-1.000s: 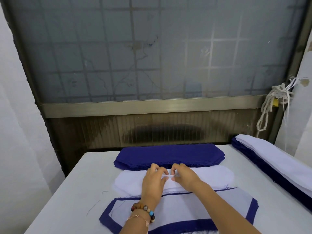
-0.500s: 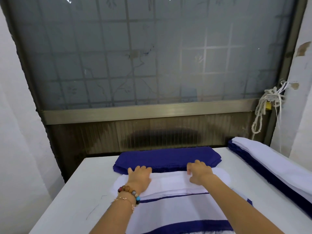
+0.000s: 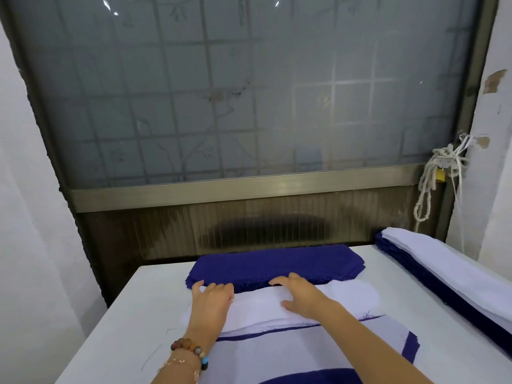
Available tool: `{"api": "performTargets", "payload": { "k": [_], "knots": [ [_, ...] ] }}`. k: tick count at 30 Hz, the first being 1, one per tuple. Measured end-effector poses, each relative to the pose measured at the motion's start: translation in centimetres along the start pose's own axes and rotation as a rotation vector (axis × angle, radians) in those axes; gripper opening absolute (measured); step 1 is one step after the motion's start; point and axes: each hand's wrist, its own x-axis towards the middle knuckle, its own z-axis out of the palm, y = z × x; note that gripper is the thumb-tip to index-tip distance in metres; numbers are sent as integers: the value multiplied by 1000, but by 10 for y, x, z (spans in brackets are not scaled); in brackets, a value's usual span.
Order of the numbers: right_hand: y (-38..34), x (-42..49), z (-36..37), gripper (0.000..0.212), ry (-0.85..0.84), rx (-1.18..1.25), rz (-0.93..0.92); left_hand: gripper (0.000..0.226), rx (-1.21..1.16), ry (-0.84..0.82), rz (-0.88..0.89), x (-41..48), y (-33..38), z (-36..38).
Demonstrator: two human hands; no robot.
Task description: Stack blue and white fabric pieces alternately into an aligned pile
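Note:
A pile of blue fabric pieces (image 3: pixel 277 263) lies at the far side of the white table (image 3: pixel 133 322). In front of it sits a pile of white fabric pieces (image 3: pixel 346 297). My left hand (image 3: pixel 212 300) lies flat on the white pile's left part, fingers reaching its far edge. On the pile's middle rests my right hand (image 3: pixel 300 295), its fingers spread and touching the seam where white meets blue. Nearest me lies the alternating blue and white stack (image 3: pixel 318 350), with a white piece on top and blue edges showing.
A long stack of white over blue pieces (image 3: pixel 448 281) runs along the table's right edge. Behind the table stands a frosted window with a metal sill (image 3: pixel 249 187). A knotted white cord (image 3: pixel 440 173) hangs at the right wall.
My hands went from pinching together at the white pile's middle to spreading apart flat on it. The right hand has since slid back toward the middle.

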Motion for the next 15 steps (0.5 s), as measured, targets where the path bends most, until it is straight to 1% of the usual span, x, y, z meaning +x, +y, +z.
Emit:
{"api": "performTargets", "payload": {
  "k": [4,6,7,9,11,13,15],
  "knots": [
    [-9,8,7,43,-13,-54,10,16,15,5,24,-8,-1,1],
    [-7,10,4,43,-23,-108,48,26,-11,91,64,-10,-1,2],
    [-5,10,1,43,-29,-137,78,26,-5,86,63,-11,-2,1],
    [3,8,-6,44,-42,-203,147,20,-5,4,20,-8,-3,8],
    [15,5,-14,46,-48,-266,214,20,-10,30,23,-2,-3,10],
    [30,0,-23,48,-49,-298,282,19,30,-12,21,1,-2,10],
    [47,-7,-32,47,-41,-312,345,18,17,-25,8,4,-2,10]
  ]
}}
